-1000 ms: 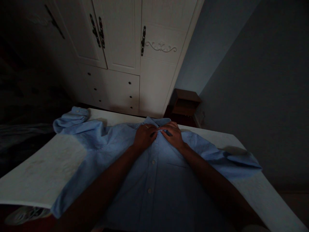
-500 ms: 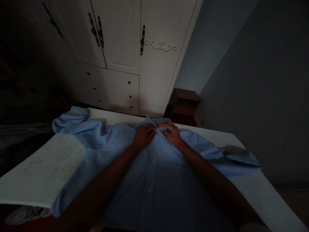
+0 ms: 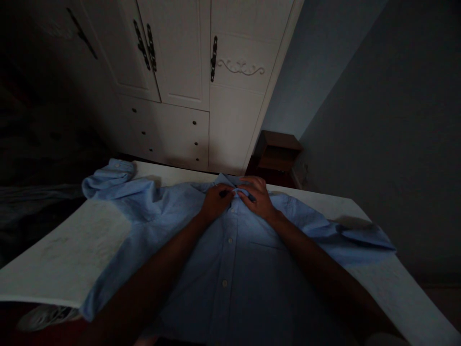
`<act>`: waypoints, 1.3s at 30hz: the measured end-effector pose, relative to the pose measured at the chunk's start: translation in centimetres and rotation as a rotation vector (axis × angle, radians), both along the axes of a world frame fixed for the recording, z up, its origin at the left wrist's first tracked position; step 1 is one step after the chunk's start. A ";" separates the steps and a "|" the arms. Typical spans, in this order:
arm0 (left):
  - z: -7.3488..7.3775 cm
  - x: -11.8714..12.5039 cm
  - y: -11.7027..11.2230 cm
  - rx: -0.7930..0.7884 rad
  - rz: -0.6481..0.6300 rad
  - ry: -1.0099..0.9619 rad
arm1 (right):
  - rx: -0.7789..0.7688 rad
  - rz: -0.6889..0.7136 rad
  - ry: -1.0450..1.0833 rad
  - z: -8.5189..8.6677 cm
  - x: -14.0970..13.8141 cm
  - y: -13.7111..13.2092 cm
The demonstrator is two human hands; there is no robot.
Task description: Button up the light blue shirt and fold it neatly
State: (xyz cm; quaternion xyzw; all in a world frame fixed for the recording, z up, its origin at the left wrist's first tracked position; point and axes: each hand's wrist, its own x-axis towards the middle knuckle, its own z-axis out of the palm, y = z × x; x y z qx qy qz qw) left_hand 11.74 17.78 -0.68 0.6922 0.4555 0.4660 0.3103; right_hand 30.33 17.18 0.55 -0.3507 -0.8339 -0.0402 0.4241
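Observation:
A light blue button-up shirt [image 3: 201, 269] lies spread front side up, its collar at the far edge and a sleeve out to each side. Just below the collar, my left hand [image 3: 216, 202] pinches the front placket from the left. Opposite it, my right hand [image 3: 258, 199] grips the same bit of cloth, thumb and fingers closed together. Fingertips of both hands nearly meet there, and the button at that spot is hidden or too small to make out. Below my hands, a white button [image 3: 230, 240] shows on the placket.
The shirt rests on a white table [image 3: 72, 254] with a marbled top. Beyond stands a white wardrobe [image 3: 180, 53] with dark handles and drawers. A small brown cabinet [image 3: 281, 146] sits by the wall at the back right. A shoe [image 3: 45, 317] is on the floor at lower left.
Both hands stay at the collar with small finger shifts; the right fingers have lifted and bent slightly. The whole view has moved a little, so everything sits slightly further right.

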 end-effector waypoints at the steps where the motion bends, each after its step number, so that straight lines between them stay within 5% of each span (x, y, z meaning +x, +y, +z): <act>1: -0.1 0.0 0.1 -0.017 -0.005 -0.028 | 0.029 -0.007 -0.039 0.1 0.0 -0.1; 6: -0.3 0.0 0.5 -0.149 -0.029 -0.169 | 0.152 -0.038 -0.163 0.3 -0.2 -0.3; 19: -0.7 0.1 0.9 -0.258 -0.058 -0.310 | 0.132 0.059 -0.142 0.0 -0.2 0.0; 33: -0.7 -0.1 1.1 -0.281 -0.123 -0.273 | 0.171 0.161 -0.152 0.4 0.0 0.1; 39: 0.2 -0.3 1.0 -0.312 -0.132 -0.213 | 0.111 0.090 -0.093 0.1 0.3 0.2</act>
